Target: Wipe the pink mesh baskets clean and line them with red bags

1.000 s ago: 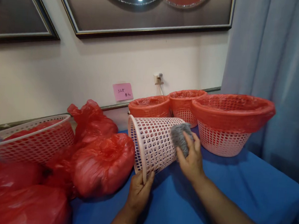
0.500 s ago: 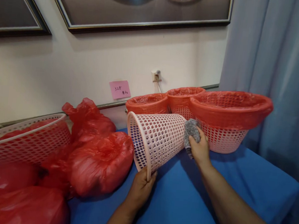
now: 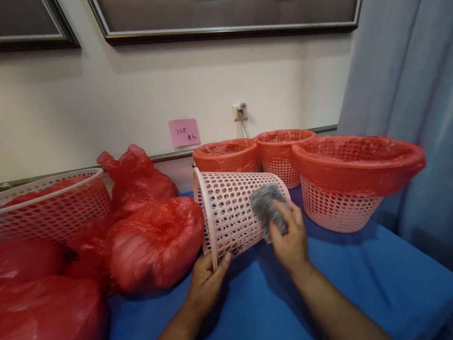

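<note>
A pale pink perforated plastic basket (image 3: pixel 230 212) lies tipped on its side, its mouth turned to the left. My left hand (image 3: pixel 206 282) grips its rim at the lower edge, thumb outside and the other fingers partly hidden. My right hand (image 3: pixel 292 236) presses a grey cloth (image 3: pixel 267 205) against the basket's outer side, close to the base. The cloth is a little blurred, and it covers some of the holes. Just left of the basket's mouth sits a full red plastic bag (image 3: pixel 156 243).
Three baskets lined with red bags stand behind: one large (image 3: pixel 338 206), two smaller (image 3: pixel 284 170) (image 3: pixel 225 156). More red bags (image 3: pixel 32 306) and a wide pink basket (image 3: pixel 60 213) fill the left. A blue cloth (image 3: pixel 262 310) covers the table; a pink note (image 3: pixel 184 132) is on the wall.
My right hand has moved the grey cloth leftward from the basket's base onto its side. The basket has turned slightly, while my left hand keeps its hold on the rim.
</note>
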The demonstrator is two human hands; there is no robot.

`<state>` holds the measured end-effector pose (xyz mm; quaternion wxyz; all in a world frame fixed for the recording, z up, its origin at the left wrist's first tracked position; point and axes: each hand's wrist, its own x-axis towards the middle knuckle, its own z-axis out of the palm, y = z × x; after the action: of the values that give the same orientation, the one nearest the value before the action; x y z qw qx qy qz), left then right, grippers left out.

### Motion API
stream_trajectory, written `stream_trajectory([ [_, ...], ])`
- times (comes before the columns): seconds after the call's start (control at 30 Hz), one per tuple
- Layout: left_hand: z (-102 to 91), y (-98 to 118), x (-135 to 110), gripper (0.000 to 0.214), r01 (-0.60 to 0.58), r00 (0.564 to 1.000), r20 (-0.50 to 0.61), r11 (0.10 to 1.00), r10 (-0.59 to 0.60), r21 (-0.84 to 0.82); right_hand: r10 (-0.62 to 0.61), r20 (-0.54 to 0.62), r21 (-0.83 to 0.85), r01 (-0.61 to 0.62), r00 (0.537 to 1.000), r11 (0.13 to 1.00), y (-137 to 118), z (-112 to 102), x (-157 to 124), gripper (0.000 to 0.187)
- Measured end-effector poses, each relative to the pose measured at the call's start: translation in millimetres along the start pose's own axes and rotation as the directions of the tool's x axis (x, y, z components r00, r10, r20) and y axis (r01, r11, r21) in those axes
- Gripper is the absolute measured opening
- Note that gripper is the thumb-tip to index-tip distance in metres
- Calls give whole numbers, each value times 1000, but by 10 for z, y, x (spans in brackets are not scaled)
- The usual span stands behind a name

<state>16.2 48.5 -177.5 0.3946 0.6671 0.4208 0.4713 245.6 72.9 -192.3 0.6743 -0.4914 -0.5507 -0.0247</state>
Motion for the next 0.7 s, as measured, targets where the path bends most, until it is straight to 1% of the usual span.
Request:
stream_trajectory([
  [0.03, 14, 9, 7, 43, -10, 1000, 22, 1000, 10, 14, 152, -81, -13, -154, 985, 988, 145, 11, 78, 46],
  [0.07, 29, 20, 11, 41, -24, 999, 48, 999, 22, 37, 264, -131, -10, -268, 956, 963, 259, 17, 142, 47],
  [0.1, 44, 31, 12, 39, -40, 996, 77, 997, 35, 64, 328, -162, -8, -334, 930, 942, 329, 19, 185, 49],
  [0.13, 59, 42, 10, 38, -57, 993, 108, 994, 46, 92, 341, -168, -15, -348, 925, 937, 343, 18, 198, 51],
  [0.17, 73, 51, 6, 36, -72, 989, 137, 991, 56, 116, 305, -153, -29, -313, 940, 949, 299, 13, 179, 53],
  [0.2, 86, 55, 2, 35, -88, 985, 160, 987, 66, 135, 226, -115, -42, -232, 967, 972, 200, 5, 130, 54],
  [0.23, 96, 54, -1, 35, -106, 980, 182, 984, 79, 146, 112, -52, -39, -114, 992, 993, 60, -5, 55, 55],
  [0.27, 105, 46, -2, 34, -124, 975, 202, 981, 93, 149, -21, 23, -15, 22, 999, 1000, -105, -16, -36, 57],
  [0.3, 112, 32, -2, 33, -139, 969, 224, 980, 104, 145, -175, 112, 47, 171, 978, 984, -273, -26, -131, 61],
  [0.33, 115, 12, 1, 32, -146, 963, 245, 980, 110, 134, -316, 169, 114, 300, 934, 947, -423, -35, -218, 63],
  [0.37, 117, -11, 5, 30, -147, 959, 262, 982, 112, 119, -423, 204, 173, 393, 883, 903, -535, -40, -285, 64],
  [0.4, 116, -34, 12, 29, -145, 955, 274, 984, 111, 106, -484, 218, 207, 444, 847, 872, -594, -40, -322, 64],
  [0.43, 114, -56, 20, 28, -141, 955, 276, 985, 109, 99, -491, 218, 207, 452, 843, 868, -591, -33, -325, 62],
  [0.47, 112, -73, 29, 29, -136, 958, 266, 986, 105, 100, -443, 205, 176, 412, 873, 894, -524, -22, -292, 58],
  [0.5, 110, -85, 38, 30, -132, 963, 251, 985, 101, 110, -341, 170, 121, 324, 924, 938, -398, -6, -227, 54],
  [0.53, 109, -94, 46, 32, -129, 967, 234, 984, 97, 124, -199, 119, 65, 192, 973, 979, -227, 11, -137, 50],
  [0.57, 109, -100, 54, 34, -123, 972, 218, 983, 91, 138, -17, 33, 18, 17, 999, 1000, -29, 25, -34, 46],
  [0.6, 109, -105, 61, 34, -113, 975, 207, 982, 80, 149, 171, -63, 8, -171, 983, 985, 175, 36, 72, 44],
  [0.63, 110, -112, 68, 35, -102, 977, 201, 983, 69, 156, 340, -112, 49, -337, 934, 940, 363, 43, 168, 47],
  [0.67, 111, -120, 76, 35, -96, 976, 207, 982, 62, 161, 485, -101, 117, -474, 869, 873, 513, 45, 245, 51],
  [0.7, 112, -130, 86, 35, -96, 974, 219, 981, 58, 166, 556, -94, 161, -539, 826, 827, 609, 45, 294, 53],
])
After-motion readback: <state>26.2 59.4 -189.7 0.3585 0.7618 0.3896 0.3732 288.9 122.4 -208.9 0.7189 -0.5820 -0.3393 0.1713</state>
